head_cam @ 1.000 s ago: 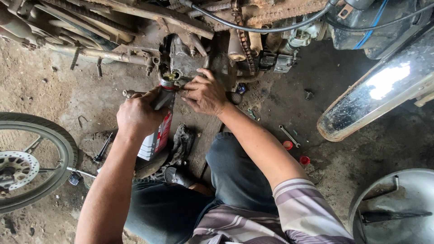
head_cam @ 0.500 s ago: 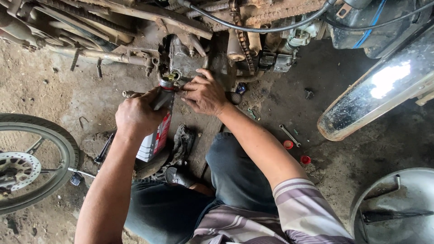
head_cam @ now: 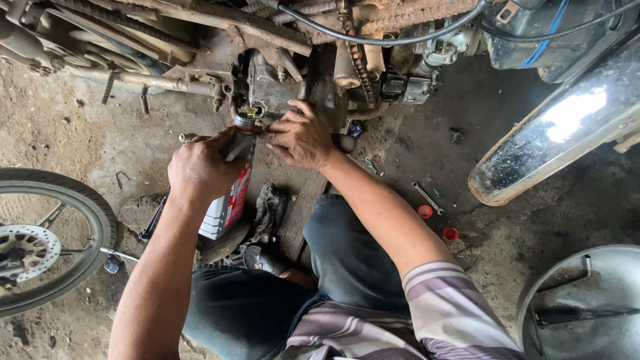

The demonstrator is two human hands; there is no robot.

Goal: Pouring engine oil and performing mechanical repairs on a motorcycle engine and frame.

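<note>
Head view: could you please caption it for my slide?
Left hand tips a grey-and-red bottle into the engine's filler hole; right hand steadies its neck.

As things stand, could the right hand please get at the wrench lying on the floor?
Probably yes. The right hand only steadies the bottle neck at the engine, and the wrench lies on open floor just beside that forearm, with only two red caps near it.

Single head-worn view, looking steeply down at close range onto the motorcycle engine (head_cam: 300,80) underside, dirt floor (head_cam: 80,147) beneath.
</note>
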